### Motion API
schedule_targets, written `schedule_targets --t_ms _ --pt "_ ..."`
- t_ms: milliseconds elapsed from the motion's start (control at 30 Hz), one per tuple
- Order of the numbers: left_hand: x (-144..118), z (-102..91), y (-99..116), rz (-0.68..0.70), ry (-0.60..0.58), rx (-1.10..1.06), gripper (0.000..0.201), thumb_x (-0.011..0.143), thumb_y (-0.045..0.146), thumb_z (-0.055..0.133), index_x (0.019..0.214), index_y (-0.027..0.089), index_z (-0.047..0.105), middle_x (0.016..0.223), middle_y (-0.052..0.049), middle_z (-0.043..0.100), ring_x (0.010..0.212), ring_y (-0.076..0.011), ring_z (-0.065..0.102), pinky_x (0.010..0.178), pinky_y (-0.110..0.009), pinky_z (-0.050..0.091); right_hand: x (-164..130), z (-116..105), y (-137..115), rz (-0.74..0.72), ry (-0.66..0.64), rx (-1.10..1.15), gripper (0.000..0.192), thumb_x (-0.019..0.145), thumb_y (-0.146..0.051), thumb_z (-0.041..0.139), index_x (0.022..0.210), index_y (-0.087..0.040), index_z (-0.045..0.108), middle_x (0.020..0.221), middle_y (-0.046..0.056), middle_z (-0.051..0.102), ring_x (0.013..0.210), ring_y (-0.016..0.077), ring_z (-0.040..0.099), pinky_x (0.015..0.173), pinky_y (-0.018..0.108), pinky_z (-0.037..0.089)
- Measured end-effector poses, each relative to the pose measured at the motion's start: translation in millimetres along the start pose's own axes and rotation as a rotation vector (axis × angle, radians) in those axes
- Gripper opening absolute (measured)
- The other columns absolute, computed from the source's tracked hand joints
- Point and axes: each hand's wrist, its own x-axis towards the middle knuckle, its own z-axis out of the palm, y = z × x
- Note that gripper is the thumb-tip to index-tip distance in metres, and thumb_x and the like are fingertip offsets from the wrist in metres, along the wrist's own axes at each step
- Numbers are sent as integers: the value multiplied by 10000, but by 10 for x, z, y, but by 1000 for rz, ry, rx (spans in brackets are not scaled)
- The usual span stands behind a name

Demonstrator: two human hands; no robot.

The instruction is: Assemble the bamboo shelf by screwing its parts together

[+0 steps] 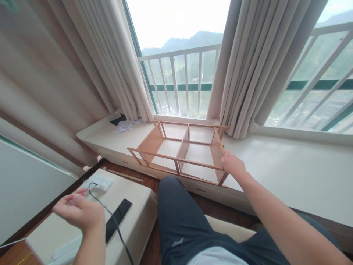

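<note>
A light wooden shelf frame (180,149) lies on its side on the white window ledge (281,165), its open compartments facing up. My right hand (232,164) grips the frame's right end panel near the front corner. My left hand (78,211) hovers in the air above a low white bedside cabinet (132,217), fingers loosely spread and holding nothing. My knee in dark trousers (179,213) rises between the two hands.
A black phone (118,217) and a black cable (110,215) lie on the cabinet, with a white power strip (100,182) at its back. Crumpled paper (125,126) and a dark object (118,119) sit at the ledge's left end. Beige curtains (256,66) hang over the window.
</note>
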Motion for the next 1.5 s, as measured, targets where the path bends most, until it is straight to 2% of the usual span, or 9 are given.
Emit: schedule_targets --t_ms 100,267,367,500,600,700,867,1200,1500 --pt "-257 485 666 43 -144 -265 159 912 262 513 1017 237 397 829 -7 610 828 -207 647 906 -442 484 -16 -17 -31 -10 -1 30 432 932 -195 341 1343 -116 448 1048 203 710 999 340 706 852 452 499" --pt "-990 1361 1491 -27 -600 -448 121 1019 360 421 1031 241 438 1068 -79 683 1067 -203 633 990 -407 443 -47 -53 -64 -44 42 69 609 943 -180 347 1547 -199 267 1033 154 733 960 310 719 821 416 497" --pt "-1408 1919 1797 -19 -849 -477 177 1020 383 397 1012 242 503 1152 -94 641 1117 -222 581 994 -393 425 -50 -80 -64 -78 21 59 654 946 -176 339 1588 -246 239 1048 145 742 966 314 720 806 411 499" --pt "-1844 2623 2092 -42 -1081 -477 143 935 358 503 910 229 556 950 -68 596 938 -223 548 914 -359 428 -34 -119 -57 -123 4 62 643 953 -162 336 1579 -302 295 1108 136 740 1014 293 716 821 387 499" --pt "-2118 2969 2206 -159 -1340 -519 123 895 328 507 861 214 539 844 -24 562 828 -184 521 851 -324 429 -18 -117 -48 -135 15 104 636 945 -148 345 1569 -264 314 1159 141 729 1035 277 712 836 370 501" --pt "-2343 3101 2222 -236 -1462 -574 120 864 325 512 840 208 521 800 -1 538 768 -159 497 785 -299 430 -7 -84 -34 -160 40 125 602 941 -161 345 1538 -245 355 1167 136 724 1025 279 713 842 379 509" --pt "-2513 3090 2201 -384 -1616 -659 171 824 373 537 832 205 511 719 28 493 674 -138 463 688 -283 421 -17 -51 -4 -177 79 167 440 996 -310 359 1420 -269 468 1143 108 731 1007 271 714 831 368 516" --pt "-2465 3106 2209 -310 -1535 -537 146 800 345 536 839 205 544 804 -6 569 780 -168 540 777 -311 456 10 -26 15 -208 122 193 531 1062 -437 167 1198 -196 620 1060 150 741 968 309 728 790 414 523" --pt "-2506 3108 2187 -248 -1597 -514 96 816 304 522 794 211 513 773 7 548 748 -156 511 742 -293 452 -22 -78 25 -195 84 193 436 1056 -275 231 1277 -194 597 1122 149 734 994 262 714 798 364 501"
